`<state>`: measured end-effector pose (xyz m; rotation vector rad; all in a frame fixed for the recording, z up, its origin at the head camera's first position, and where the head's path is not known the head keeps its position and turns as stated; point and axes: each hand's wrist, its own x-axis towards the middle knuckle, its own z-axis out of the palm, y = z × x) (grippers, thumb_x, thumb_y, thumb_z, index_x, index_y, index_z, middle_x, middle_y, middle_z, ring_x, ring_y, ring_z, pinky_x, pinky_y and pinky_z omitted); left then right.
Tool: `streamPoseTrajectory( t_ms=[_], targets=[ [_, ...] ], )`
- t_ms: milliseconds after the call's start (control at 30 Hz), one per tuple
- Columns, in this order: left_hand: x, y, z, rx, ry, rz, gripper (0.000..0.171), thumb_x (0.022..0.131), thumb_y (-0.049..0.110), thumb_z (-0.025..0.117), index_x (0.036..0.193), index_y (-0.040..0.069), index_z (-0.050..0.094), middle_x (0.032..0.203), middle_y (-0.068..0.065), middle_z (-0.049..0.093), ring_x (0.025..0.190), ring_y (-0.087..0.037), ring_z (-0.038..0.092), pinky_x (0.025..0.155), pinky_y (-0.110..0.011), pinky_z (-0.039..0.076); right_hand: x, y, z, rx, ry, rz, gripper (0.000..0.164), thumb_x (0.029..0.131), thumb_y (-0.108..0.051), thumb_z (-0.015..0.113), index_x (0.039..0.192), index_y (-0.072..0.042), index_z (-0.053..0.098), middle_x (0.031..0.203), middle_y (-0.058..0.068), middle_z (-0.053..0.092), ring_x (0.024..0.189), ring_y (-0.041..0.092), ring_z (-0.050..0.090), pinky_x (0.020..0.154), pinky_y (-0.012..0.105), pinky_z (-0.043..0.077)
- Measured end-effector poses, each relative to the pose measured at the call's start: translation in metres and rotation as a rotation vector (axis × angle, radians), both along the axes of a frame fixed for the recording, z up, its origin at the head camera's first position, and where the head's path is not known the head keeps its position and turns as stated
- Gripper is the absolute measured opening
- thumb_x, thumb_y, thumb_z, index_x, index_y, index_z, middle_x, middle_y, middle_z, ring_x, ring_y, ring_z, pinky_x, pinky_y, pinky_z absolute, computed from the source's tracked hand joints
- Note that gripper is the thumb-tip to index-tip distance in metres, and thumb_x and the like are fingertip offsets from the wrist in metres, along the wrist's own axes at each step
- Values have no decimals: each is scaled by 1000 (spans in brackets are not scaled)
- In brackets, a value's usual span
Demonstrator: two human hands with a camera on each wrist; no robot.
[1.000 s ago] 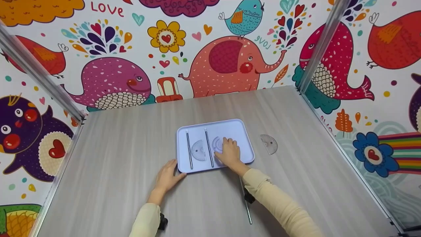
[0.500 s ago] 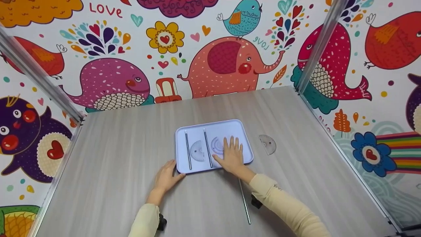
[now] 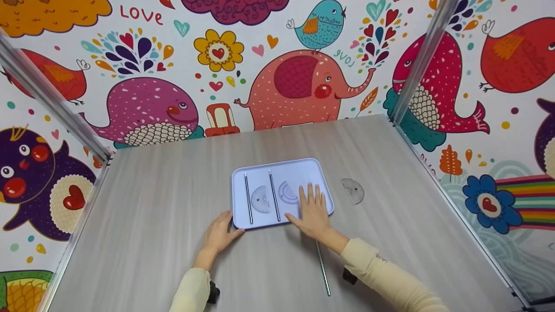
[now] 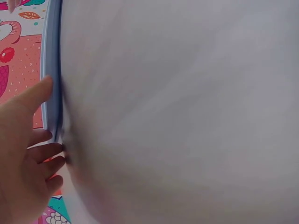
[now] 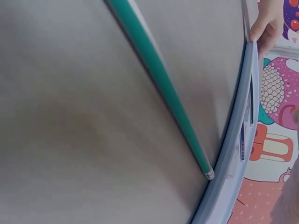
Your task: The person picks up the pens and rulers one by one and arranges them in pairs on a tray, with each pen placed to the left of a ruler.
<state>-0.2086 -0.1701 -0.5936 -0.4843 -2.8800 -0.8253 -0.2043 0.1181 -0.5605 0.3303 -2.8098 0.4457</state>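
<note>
A pale lilac tray lies on the table with two dark pencils and two clear protractors in it. At its near left corner, my left hand holds the tray, thumb along the front edge and fingers at the left side; the left wrist view shows the fingertips at the rim. My right hand hovers over the tray's front right part, fingers spread and nothing held. Beside the right protractor, its fingertips point away from me. A green pencil lies on the table, its far end near the tray.
A third clear protractor lies on the table right of the tray. Printed wall panels with metal corner posts enclose the back and sides.
My right hand has opened out from a curled pose at the right protractor and drawn back toward the right, uncovering it. The left hand and tray have stayed put.
</note>
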Motion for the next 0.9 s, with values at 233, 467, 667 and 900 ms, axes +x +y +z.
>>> streamPoseTrajectory(
  t_ms=[233, 467, 667, 900],
  targets=[
    [-1, 1, -1, 2, 7, 3, 63, 74, 28, 72, 120, -11, 52, 119, -28, 53, 115, -42, 46, 100, -50, 35, 14, 11, 2, 22, 52, 7, 89, 76, -58, 56, 137, 3, 33, 139, 31, 28, 128, 49, 23, 104, 58, 23],
    [-1, 0, 1, -17, -16, 2, 64, 76, 30, 71, 121, -11, 50, 121, -29, 51, 116, -42, 45, 101, -50, 34, 27, 15, -3, 13, 100, 32, 87, 72, -51, 64, 134, 5, 38, 136, 33, 31, 125, 52, 25, 101, 60, 24],
    [0, 1, 1, -26, -28, 10, 65, 76, 31, 71, 121, -12, 50, 122, -29, 51, 117, -42, 45, 101, -50, 34, 40, 16, -9, 3, 85, 49, 88, 72, -51, 64, 134, 6, 37, 136, 34, 30, 125, 52, 25, 101, 61, 24],
    [0, 1, 2, -14, -37, 10, 65, 76, 29, 71, 122, -12, 49, 123, -29, 50, 118, -42, 44, 101, -50, 33, 53, 23, -12, 19, 63, 39, 87, 73, -53, 63, 133, 5, 38, 135, 33, 33, 124, 51, 28, 101, 60, 25]
  ],
)
